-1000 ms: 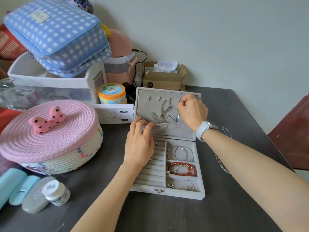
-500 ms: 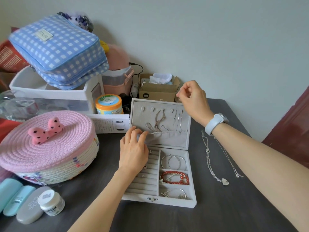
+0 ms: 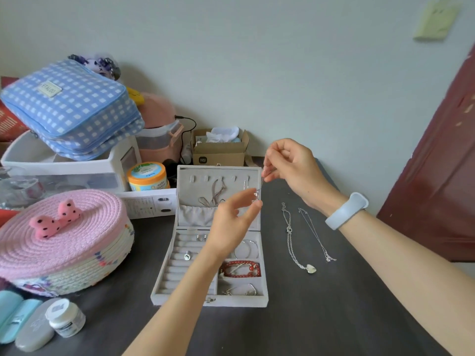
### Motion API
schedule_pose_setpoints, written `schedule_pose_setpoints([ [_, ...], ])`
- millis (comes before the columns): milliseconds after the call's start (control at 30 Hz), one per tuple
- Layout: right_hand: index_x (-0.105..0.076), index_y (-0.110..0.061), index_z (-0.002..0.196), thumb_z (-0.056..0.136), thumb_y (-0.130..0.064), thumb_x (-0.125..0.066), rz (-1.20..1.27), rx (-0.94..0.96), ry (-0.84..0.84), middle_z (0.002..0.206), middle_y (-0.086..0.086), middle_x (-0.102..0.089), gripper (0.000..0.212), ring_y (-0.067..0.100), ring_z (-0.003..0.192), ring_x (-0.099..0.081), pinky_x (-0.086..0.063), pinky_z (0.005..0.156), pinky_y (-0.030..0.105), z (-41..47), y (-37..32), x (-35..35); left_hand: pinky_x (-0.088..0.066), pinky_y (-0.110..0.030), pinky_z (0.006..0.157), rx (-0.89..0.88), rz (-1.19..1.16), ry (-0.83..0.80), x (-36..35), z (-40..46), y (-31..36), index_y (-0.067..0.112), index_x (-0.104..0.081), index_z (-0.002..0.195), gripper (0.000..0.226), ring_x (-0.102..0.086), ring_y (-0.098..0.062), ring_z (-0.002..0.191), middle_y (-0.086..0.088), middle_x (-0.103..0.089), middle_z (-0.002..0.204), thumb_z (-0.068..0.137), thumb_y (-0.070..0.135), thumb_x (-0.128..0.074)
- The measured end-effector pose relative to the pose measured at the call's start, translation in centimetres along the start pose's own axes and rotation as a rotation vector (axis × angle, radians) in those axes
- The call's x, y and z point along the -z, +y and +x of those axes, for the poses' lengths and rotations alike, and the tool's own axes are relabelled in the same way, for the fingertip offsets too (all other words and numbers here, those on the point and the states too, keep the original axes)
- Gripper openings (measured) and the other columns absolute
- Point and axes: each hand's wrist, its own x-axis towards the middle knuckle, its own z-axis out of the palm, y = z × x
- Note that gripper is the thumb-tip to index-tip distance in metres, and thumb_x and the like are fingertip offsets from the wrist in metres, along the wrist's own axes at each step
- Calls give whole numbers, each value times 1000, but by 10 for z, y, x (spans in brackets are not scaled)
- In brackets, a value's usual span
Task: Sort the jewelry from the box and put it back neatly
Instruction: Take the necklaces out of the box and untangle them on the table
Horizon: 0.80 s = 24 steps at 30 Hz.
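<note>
An open grey jewelry box (image 3: 159, 294) lies on the dark table, its lid (image 3: 187, 173) standing upright with cords hanging from hooks. My right hand (image 3: 290, 168) pinches a thin silver necklace (image 3: 257, 193) above the lid's right corner. My left hand (image 3: 232, 222) reaches up under it, relaxed fingers touching the small pendant. Inside the box are a ring (image 3: 187, 256), hoop earrings (image 3: 248, 249) and a red bead bracelet (image 3: 241, 269). Two silver necklaces lie on the table right of the box, one with a heart pendant (image 3: 311, 269), one thinner (image 3: 317, 240).
A pink-lidded woven basket (image 3: 59, 242) sits at the left, a white jar (image 3: 66, 317) and pastel cases in front of it. Behind are a blue checked bag (image 3: 72, 106), an orange-lidded tub (image 3: 147, 176) and a cardboard box (image 3: 221, 147). A dark red door (image 3: 442, 160) stands at the right.
My right hand has lifted a thin necklace off the lid's hook and raised it. My left hand left the lid pocket and rose to the dangling pendant.
</note>
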Motion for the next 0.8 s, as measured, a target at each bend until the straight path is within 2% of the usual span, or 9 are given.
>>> schedule_pose_setpoints([
  [133,-50,-10,74,93,-5,-44,47,-50,21,64,6,-55,21,11,55,-58,-50,54,20,-27,-5,32,-35,-2,76,-46,58,0,-30,-11,7,28,-63,104,20,-54,6,88,11,-59,100,86,18,-61],
  [200,-50,-9,74,93,-5,-44,72,-76,41,64,7,-54,21,11,54,-58,-49,54,20,-41,-6,50,-35,-2,72,-70,47,-22,-47,-17,16,29,-65,96,16,-54,9,78,11,-61,94,85,18,-62],
  [300,-49,-8,71,93,-4,-44,106,-99,49,64,8,-53,23,12,54,-57,-49,54,20,-59,-6,69,-41,-7,73,-78,-7,-69,-68,-24,29,31,-68,84,16,-56,7,71,13,-65,85,84,15,-64],
  [400,-49,-8,72,93,-4,-43,135,-122,99,65,8,-53,23,13,54,-57,-49,53,20,-76,-4,92,-48,-24,81,-18,-43,-89,-90,-28,36,30,-71,70,21,-61,-6,77,20,-69,73,83,15,-65],
  [533,-46,-12,73,95,-5,-40,282,-192,176,65,5,-59,24,17,60,-61,-50,59,22,-93,5,123,-48,-24,84,7,-73,-148,-106,-33,44,30,-72,73,17,-60,2,70,19,-69,66,82,16,-67],
  [600,-44,-13,72,95,-7,-39,333,-276,193,66,4,-62,24,20,68,-63,-52,70,26,-102,14,135,-47,-25,81,-7,-51,-145,-110,-34,47,27,-71,69,17,-58,3,63,17,-68,62,82,16,-66],
  [667,-43,-14,71,95,-8,-40,376,-348,200,57,2,-58,25,20,68,-64,-50,80,32,-112,26,144,-47,-24,79,-23,8,-136,-112,-34,49,25,-69,65,20,-58,1,62,15,-68,62,83,17,-65],
  [733,-44,-14,72,95,-9,-42,398,-381,170,47,-4,-48,24,15,55,-58,-48,77,33,-122,39,151,-47,-18,71,-31,59,-131,-112,-33,52,22,-67,65,22,-60,-1,62,11,-68,63,85,17,-61],
  [800,-49,-13,76,94,-11,-46,344,-410,97,47,-8,-41,18,14,49,-48,-43,70,30,-132,50,157,-45,-13,61,-18,51,-92,-109,-29,54,19,-65,68,21,-60,-2,58,7,-67,65,87,17,-58],
])
